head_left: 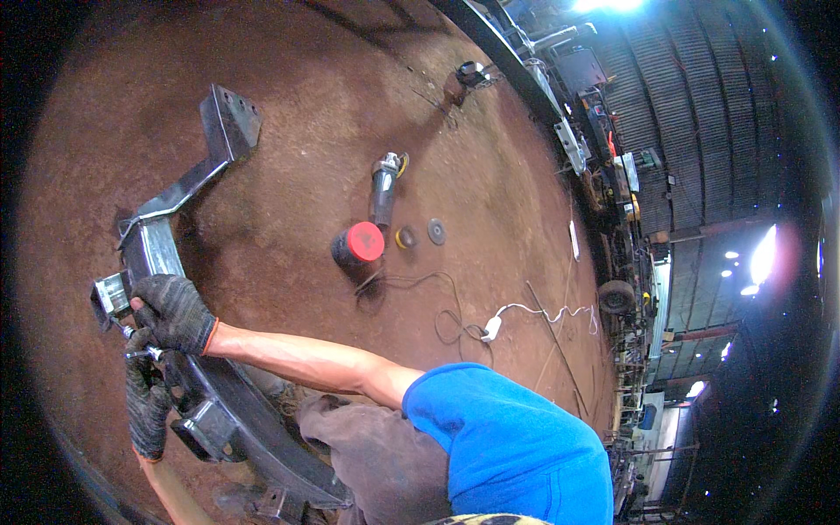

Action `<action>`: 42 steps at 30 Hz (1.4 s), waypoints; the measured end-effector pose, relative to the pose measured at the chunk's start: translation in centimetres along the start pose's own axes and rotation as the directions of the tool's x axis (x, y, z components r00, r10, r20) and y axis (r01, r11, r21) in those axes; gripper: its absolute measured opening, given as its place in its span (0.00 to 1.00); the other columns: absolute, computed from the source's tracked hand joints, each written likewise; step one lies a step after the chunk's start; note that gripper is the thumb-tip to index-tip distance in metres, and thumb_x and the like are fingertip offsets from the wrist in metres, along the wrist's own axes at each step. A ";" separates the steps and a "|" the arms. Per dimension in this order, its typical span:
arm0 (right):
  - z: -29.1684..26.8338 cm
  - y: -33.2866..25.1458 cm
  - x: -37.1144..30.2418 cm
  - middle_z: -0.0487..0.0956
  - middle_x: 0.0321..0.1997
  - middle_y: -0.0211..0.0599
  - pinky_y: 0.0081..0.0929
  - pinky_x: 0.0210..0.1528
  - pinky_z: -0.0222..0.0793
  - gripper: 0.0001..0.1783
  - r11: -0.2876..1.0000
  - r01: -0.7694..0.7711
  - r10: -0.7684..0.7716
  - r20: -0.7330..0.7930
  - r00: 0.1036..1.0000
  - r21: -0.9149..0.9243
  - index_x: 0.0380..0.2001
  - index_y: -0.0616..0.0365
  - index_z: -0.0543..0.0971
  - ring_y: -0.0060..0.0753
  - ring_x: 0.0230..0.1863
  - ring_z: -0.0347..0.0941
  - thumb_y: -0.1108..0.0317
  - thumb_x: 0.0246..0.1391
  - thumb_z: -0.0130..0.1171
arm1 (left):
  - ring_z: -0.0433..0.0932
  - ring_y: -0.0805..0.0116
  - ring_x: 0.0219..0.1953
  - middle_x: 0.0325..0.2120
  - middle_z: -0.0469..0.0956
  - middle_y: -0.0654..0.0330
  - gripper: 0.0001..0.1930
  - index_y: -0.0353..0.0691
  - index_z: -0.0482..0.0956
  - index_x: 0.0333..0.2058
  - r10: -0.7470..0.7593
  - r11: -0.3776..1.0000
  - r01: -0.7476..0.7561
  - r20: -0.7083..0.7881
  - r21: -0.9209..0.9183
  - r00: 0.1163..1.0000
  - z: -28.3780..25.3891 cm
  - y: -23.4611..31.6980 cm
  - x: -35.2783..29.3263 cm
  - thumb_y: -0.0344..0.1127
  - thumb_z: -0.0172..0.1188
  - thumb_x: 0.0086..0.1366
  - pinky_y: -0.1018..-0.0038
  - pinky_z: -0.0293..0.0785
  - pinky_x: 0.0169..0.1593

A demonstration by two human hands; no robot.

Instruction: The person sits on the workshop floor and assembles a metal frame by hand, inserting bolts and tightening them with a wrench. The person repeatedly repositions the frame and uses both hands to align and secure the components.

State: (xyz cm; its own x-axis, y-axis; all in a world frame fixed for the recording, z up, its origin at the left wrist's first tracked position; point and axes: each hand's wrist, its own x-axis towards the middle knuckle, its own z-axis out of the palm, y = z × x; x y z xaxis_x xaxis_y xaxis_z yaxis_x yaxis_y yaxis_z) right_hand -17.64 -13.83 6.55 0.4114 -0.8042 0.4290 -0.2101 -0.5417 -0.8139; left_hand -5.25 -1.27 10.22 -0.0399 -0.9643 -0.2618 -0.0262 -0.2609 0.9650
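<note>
A long bent dark steel beam (262, 437) with welded plates runs along the floor at the left. Both my hands wear dark grey knit gloves and meet beside its middle. My right hand (178, 313) is curled over the beam, a bare fingertip showing; its grip is partly hidden. Just below, my left hand (149, 404) closes around a small shiny screw-like metal part (150, 353) with a crossbar. Next to my right fingertips a shiny square bracket (112, 295) sticks out from the beam. Nearer me, another dark bracket (210, 430) juts from its side.
On the brown floor (289, 254) lie an angle grinder (383, 191), a red-topped dark cylinder (364, 242), a yellow-and-black disc (405, 237) and a grey disc (437, 231). A dark cord leads to a white plug connector (492, 328). Thin rods (560, 348) and cluttered racks stand right.
</note>
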 end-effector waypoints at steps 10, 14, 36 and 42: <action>-0.6 -1.5 0.8 0.74 0.21 0.48 0.46 0.29 0.65 0.11 0.997 -0.074 0.071 0.104 0.992 0.020 0.24 0.58 0.76 0.56 0.27 0.71 0.64 0.57 0.52 | 0.65 0.78 0.36 0.45 0.69 0.68 0.27 0.44 0.64 0.59 -0.032 0.999 0.030 -0.074 -0.034 0.997 -0.1 0.3 -0.4 0.36 0.57 0.61 0.81 0.64 0.40; -1.0 -1.9 0.8 0.75 0.21 0.45 0.44 0.30 0.66 0.11 0.997 -0.068 0.066 0.072 0.995 0.034 0.27 0.57 0.77 0.54 0.27 0.72 0.64 0.59 0.52 | 0.66 0.78 0.39 0.47 0.69 0.67 0.29 0.44 0.64 0.59 -0.037 0.997 0.035 -0.034 -0.064 0.999 -0.2 0.3 -0.3 0.41 0.60 0.60 0.80 0.65 0.42; -1.0 -1.5 0.3 0.76 0.25 0.47 0.40 0.31 0.68 0.14 0.988 -0.151 0.145 0.116 0.983 0.040 0.30 0.59 0.78 0.53 0.29 0.74 0.59 0.60 0.52 | 0.68 0.74 0.46 0.51 0.69 0.65 0.37 0.43 0.62 0.61 0.028 0.993 -0.026 0.015 -0.115 1.000 0.1 2.1 -0.7 0.54 0.63 0.59 0.76 0.67 0.47; -0.7 -1.8 0.6 0.76 0.23 0.46 0.41 0.30 0.67 0.16 0.991 -0.133 0.129 0.132 0.983 0.020 0.29 0.58 0.77 0.52 0.28 0.74 0.57 0.60 0.51 | 0.67 0.76 0.42 0.50 0.69 0.66 0.35 0.43 0.62 0.61 0.020 0.995 -0.024 -0.033 -0.100 0.999 0.0 1.3 -0.8 0.49 0.63 0.59 0.78 0.66 0.44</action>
State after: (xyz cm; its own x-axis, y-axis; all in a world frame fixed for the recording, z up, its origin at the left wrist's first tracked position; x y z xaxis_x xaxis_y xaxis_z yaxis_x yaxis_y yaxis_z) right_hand -17.70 -13.49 8.53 0.4940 -0.8280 0.2652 -0.2453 -0.4253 -0.8712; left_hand -5.29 -0.83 11.70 -0.0074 -0.9704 -0.2413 0.0752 -0.2412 0.9676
